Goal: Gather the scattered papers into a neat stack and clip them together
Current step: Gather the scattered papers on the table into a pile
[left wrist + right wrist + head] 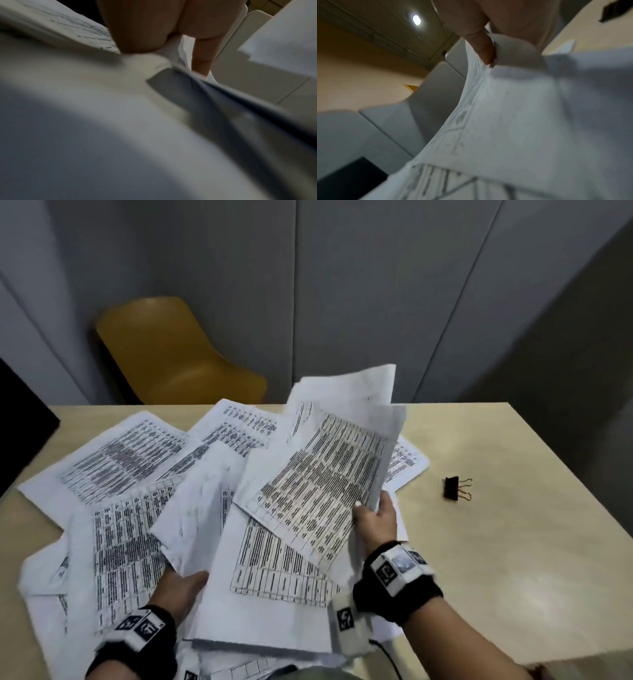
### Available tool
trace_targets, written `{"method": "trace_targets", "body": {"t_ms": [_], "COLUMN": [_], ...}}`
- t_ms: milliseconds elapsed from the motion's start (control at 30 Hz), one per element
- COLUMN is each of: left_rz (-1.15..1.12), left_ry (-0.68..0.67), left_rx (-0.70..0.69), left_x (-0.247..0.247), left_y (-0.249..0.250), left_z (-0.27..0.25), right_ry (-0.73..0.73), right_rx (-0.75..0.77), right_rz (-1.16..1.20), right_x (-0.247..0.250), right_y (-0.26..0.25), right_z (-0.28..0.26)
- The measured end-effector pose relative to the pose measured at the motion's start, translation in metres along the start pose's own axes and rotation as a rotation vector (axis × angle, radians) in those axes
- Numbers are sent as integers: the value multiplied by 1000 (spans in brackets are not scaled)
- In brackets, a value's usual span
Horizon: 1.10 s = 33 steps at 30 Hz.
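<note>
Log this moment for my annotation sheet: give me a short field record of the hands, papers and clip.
left hand: grips loose sheets at their near edge
right hand: pinches a raised bunch of printed sheets
scattered papers: spread overlapping on the table, not yet stacked
binder clip: lies on the table right of the papers, untouched
chair: yellow, behind the table

My right hand (496,27): thumb pinching printed sheets (513,115); beige tabletop (590,35) beyond it; ceiling light (416,19) to its left.
</note>
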<state>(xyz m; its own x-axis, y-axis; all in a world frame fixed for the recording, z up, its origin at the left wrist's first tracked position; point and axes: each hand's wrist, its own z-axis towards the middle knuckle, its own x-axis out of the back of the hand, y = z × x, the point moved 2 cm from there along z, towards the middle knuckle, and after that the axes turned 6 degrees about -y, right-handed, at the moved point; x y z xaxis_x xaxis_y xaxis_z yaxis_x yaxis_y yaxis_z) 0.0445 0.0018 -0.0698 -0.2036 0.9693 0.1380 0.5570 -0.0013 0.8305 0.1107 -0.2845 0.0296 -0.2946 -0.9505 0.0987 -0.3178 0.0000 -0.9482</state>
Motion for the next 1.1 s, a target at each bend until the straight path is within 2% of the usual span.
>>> {"method": "trace_targets", "body": {"t_ms": [100, 200, 367, 500, 567, 700, 900, 1000, 1100], "left_rz": [-13, -20, -16, 42, 86, 75, 17, 87, 65], "left_ry": [8, 0, 21, 47, 60, 92, 56, 54, 63], "left_rx": [59, 87, 94, 70, 55, 79, 29, 9, -11], "left_x": [7, 4, 5, 7, 7, 7, 6, 5, 5], "left_y": [-15, -8, -13, -20, -20, -18, -18, -18, -16], "left_z": [12, 4, 7, 15, 17, 18, 16, 13, 13], "right_ry": [-65, -154, -112, -258, -254, -119, -393, -350, -264], "right_rx": [-150, -202, -133, -174, -143, -5, -67, -4, 31], "right_rz": [-40, -227, -474, -643, -760, -756, -921, -907, -840], "right_x": [-5, -2, 6, 4, 5, 13, 7, 5, 7], "right_y": [39, 60, 60, 67, 68, 65, 75, 74, 72], "right_z": [0, 3, 14, 14, 12, 9, 2, 3, 6]}}
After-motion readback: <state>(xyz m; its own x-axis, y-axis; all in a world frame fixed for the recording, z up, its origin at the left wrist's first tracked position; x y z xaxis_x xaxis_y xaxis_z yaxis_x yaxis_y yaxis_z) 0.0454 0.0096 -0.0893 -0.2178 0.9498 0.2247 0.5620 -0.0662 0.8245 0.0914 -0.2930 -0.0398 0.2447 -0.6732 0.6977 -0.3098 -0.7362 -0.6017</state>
